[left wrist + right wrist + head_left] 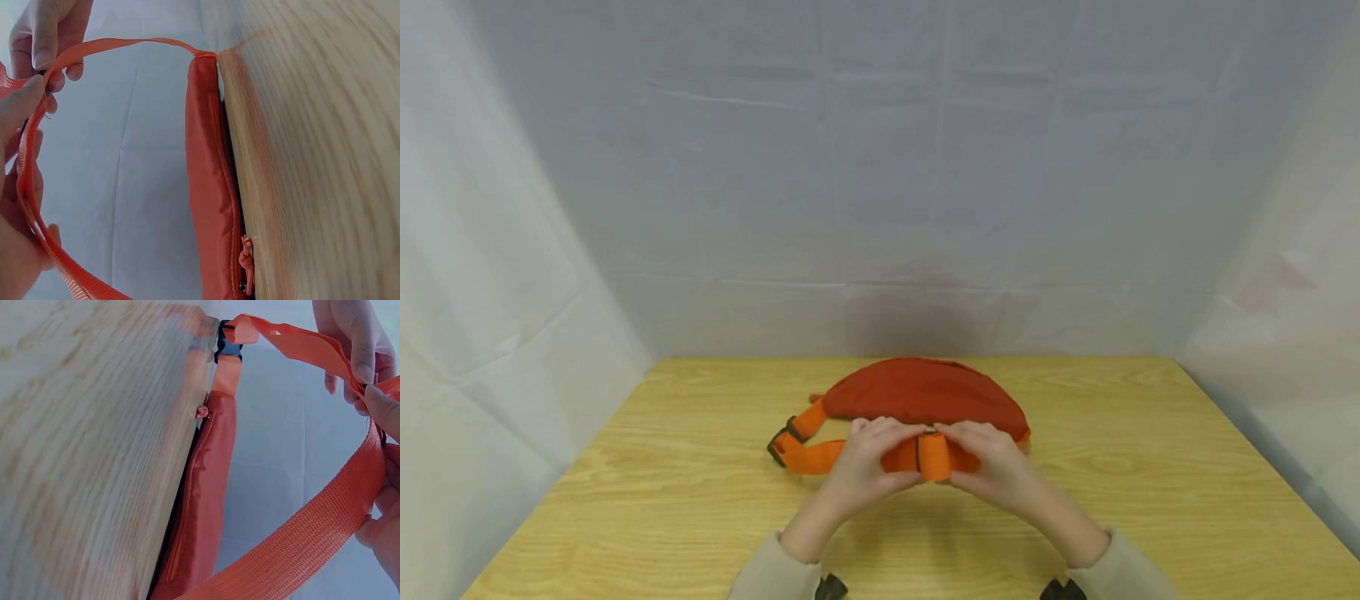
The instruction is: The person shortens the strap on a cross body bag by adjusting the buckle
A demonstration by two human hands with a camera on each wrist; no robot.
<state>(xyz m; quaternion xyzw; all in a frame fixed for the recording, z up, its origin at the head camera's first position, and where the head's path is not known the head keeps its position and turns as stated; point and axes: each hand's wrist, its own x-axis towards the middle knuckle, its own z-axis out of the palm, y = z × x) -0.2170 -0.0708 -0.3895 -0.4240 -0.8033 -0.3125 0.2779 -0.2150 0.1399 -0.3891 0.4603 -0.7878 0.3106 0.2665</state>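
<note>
A red waist bag (925,390) lies on the table, its curved side toward the back wall. Its orange strap (823,457) comes round in front, raised off the table between both hands. My left hand (872,458) pinches the strap left of a dark slider (918,454), thumb below and fingers above. From the other side my right hand (992,460) pinches it too, and a loop of webbing (935,458) stands out between the hands. A black buckle (229,342) joins the strap near the bag's left end. In the left wrist view a zipper pull (246,259) hangs at the bag's edge.
The wooden table (662,483) reaches to a grey-white sheet (880,183) hung behind it. More white sheeting (482,250) closes off the left side, and another sheet (1292,317) the right. Dark straps (831,587) show at the wrists by the beige sleeves.
</note>
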